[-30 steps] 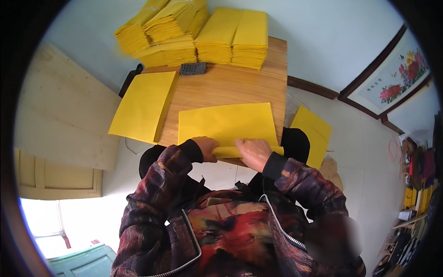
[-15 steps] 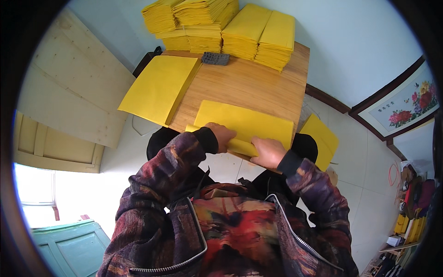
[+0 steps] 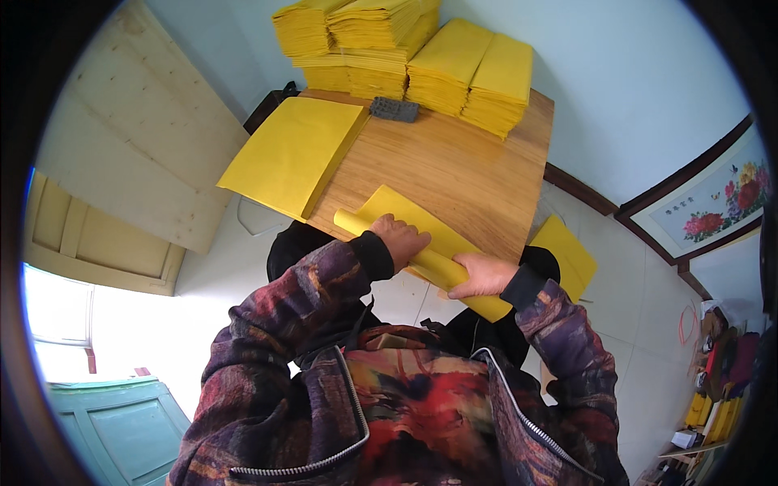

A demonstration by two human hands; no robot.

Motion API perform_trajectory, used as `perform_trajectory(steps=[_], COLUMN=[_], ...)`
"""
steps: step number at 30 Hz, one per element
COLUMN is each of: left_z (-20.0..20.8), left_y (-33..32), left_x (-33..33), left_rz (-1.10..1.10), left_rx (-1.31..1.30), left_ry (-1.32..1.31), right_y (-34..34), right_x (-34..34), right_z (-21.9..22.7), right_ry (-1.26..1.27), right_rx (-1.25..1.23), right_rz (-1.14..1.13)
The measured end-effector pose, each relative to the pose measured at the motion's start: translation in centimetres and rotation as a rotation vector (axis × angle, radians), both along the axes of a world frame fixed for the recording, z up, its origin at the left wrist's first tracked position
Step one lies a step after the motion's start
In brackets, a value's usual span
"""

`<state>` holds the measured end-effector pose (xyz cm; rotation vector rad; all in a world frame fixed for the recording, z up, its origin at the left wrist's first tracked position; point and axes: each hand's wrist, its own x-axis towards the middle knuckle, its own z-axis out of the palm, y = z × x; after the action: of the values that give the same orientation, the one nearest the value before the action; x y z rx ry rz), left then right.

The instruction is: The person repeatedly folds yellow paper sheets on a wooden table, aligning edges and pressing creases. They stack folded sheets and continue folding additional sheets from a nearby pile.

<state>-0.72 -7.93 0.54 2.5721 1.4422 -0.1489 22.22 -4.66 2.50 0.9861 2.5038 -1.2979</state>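
Observation:
A yellow sheet of paper or thin felt (image 3: 442,235) lies slantwise over the near edge of the wooden table, its near side curled into a roll. My left hand (image 3: 399,241) is closed over the roll near its left part, knuckles up. Farther right, my right hand (image 3: 484,275) grips the same roll, its thumb on top and its other fingers partly hidden. The roll's right end sticks out past the table edge, above my lap. A flat stack of yellow sheets (image 3: 292,154) lies at the table's left side.
Tall piles of folded yellow sheets (image 3: 474,69) stand at the back of the table (image 3: 462,174). A dark grey textured block (image 3: 395,109) lies before them. Another yellow sheet (image 3: 567,259) is right of my knee. A wooden board (image 3: 134,121) leans at the left.
The sheet has turned clockwise, its right end swinging toward me past the table edge. Its near side is rolled over more. Both hands have moved slightly right and nearer to me.

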Motion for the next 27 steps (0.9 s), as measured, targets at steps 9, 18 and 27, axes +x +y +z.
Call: perform_trajectory(steps=[9, 18, 27], left_z=[1.3, 1.7, 2.2], left_y=[0.9, 0.7, -0.3], left_x=[-1.4, -1.7, -1.0], left_rz=[0.001, 0.018, 0.024], left_rx=[-0.378, -0.513, -0.125], left_ry=[-0.015, -0.052, 0.056], right_y=[-1.4, -1.3, 0.4], right_x=[-0.9, -1.2, -1.5], right_z=[-0.6, -0.3, -0.7], right_ry=[-0.138, -0.192, 0.06], right_rx=[0.384, 0.698, -0.349], right_rz=[-0.011, 0.033, 0.044])
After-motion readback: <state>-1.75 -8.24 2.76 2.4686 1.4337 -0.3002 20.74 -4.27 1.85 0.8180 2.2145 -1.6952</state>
